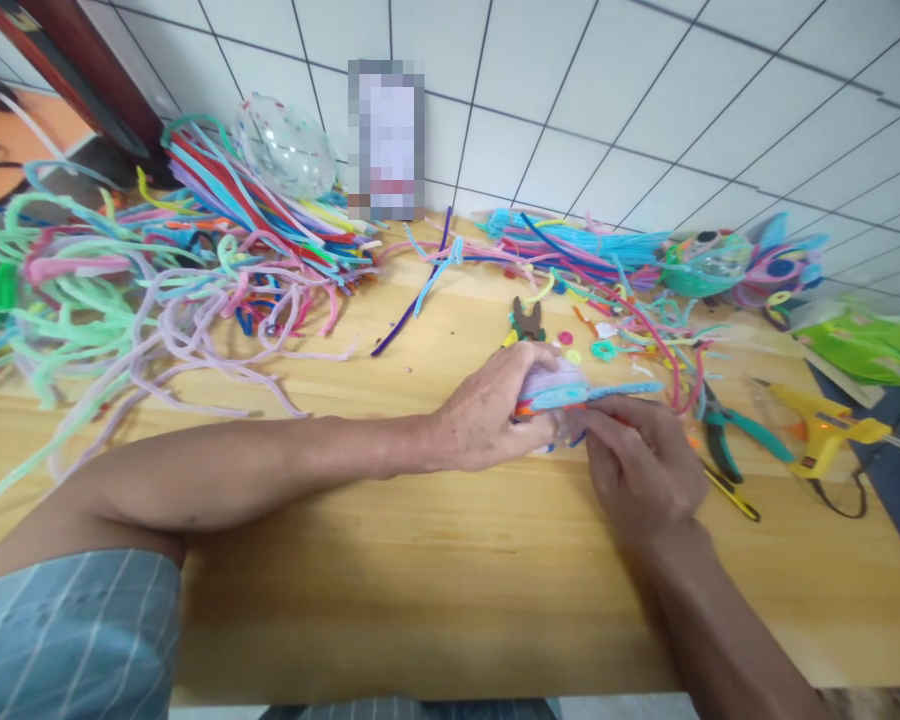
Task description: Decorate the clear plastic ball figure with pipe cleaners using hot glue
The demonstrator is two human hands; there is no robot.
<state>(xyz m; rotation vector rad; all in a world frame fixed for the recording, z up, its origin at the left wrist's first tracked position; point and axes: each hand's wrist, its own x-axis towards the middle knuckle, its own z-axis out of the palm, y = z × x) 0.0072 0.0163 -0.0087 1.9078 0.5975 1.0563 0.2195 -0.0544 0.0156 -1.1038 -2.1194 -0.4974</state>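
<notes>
In the head view, a small bundle of pipe cleaners (562,390) is held just above a wooden table (435,590), right of its middle. The bundle is made up of a pale purple wad on top, a light blue strip jutting out to the right, and orange and dark blue bits below. The left hand (491,410) is closed around the left end of the bundle, with the thumb laid over the purple top. The right hand (641,465) is pressed against the bundle from below and from the right, and its fingers (607,420) are pinched on the lower strands; how firmly they are clamped cannot be told, since the fingertips are partly hidden. The two hands are touching each other at the bundle.

A big loose heap of pipe cleaners (195,260) in green, lilac, pink, red and blue is spread over the far left of the table. A clear balloon (285,145) is seen behind it, against the tiled wall (645,100). A second heap (592,250), mostly blue, is laid at the far right. Teal-handled pliers (727,430) lie just right of the right hand, and a yellow glue gun (821,425) is set beyond them. A striped sleeve (67,630) is seen on the left arm.
</notes>
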